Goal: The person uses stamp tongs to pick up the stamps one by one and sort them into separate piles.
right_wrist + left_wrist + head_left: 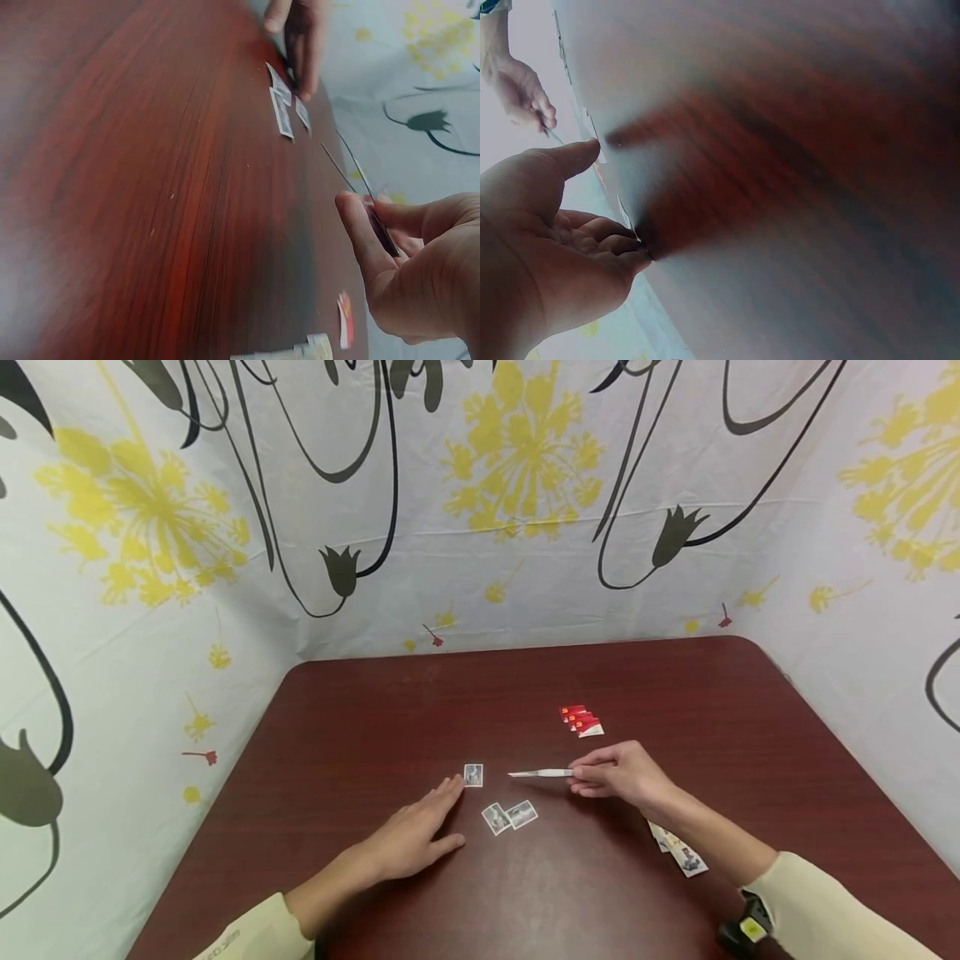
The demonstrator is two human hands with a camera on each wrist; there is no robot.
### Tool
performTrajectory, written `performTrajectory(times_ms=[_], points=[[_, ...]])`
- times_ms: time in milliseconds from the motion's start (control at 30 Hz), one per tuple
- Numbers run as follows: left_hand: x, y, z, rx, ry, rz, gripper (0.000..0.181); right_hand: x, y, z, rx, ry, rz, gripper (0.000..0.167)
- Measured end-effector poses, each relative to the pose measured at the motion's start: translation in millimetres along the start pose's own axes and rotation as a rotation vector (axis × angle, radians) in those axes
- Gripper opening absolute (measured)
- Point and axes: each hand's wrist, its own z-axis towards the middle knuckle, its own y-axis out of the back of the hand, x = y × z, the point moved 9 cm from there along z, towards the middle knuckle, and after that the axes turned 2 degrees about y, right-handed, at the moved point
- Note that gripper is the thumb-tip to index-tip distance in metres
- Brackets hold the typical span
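Between thumb and fingers my right hand (618, 774) pinches a pair of tweezers (542, 772), held above the table with the tips pointing left. Those tips are spread apart in the right wrist view, with nothing between them. My left hand (416, 835) rests on the table, fingers straight, fingertips touching the edge of a small grey stamp (473, 775). Nearer me lie two more grey stamps, a left one (496, 818) and a right one (522, 813), their corners meeting. The tweezers' tips are right of the single stamp, apart from it.
Red-and-white stamps (581, 721) overlap in a stack beyond my right hand. A row of pale stamps (686, 856) lies partly under my right forearm. The dark red wooden table (420, 710) ends at a patterned cloth (420, 543) behind and on both sides.
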Motion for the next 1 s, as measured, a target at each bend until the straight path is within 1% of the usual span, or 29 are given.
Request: performTrajectory(times_ms=[133,200,400,700,867,1000], points=[[-0.2,-0.7,0.4,0.001,-0.001,0.003,0.079,-3,-13,14.7,-0.02,-0.015,0.015,0.024],[-0.1,-1.0,0.7,0.005,0.003,0.005,0.079,-5,-19,20.6,-0.016,-0.016,0.026,0.024],[1.0,-1.9,0.1,0.01,0.011,0.01,0.079,-7,-32,31.7,-0.014,-0.029,0.032,0.024],[1.6,-2.8,0.0,0.009,0.007,0.017,0.079,-6,-43,38.6,-0.014,-0.046,-0.019,0.023],[1.1,-4.1,1.4,0.017,0.008,0.023,0.078,-7,-45,40.5,-0.039,-0.053,-0.027,0.023],[0.3,-4.1,2.6,0.02,0.006,0.026,0.077,-7,-46,42.3,-0.063,-0.039,-0.037,0.02]])
